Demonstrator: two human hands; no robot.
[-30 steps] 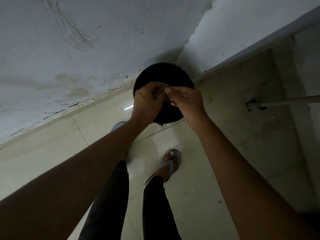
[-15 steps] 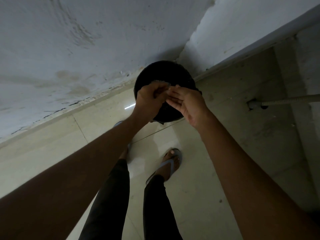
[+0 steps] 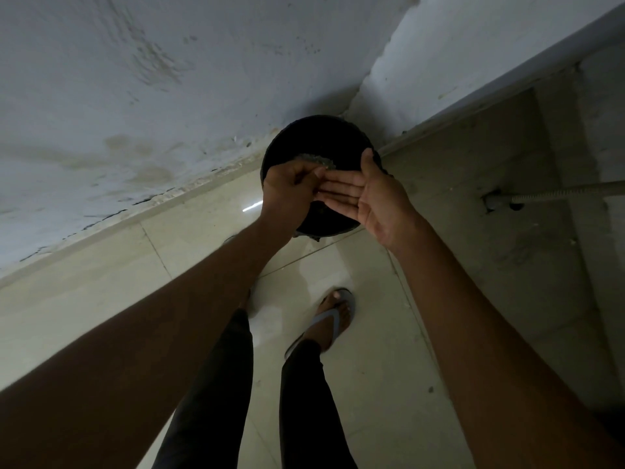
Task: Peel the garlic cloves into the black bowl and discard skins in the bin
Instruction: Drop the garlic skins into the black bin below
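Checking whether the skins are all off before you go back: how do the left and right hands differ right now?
The left hand has its fingers curled and its back toward the camera; the right hand is flat, palm showing, fingers straight. The left fingertips touch the right fingers, as if brushing them off. Whether the left pinches any skin cannot be told. Both hands hang over the dark bin.
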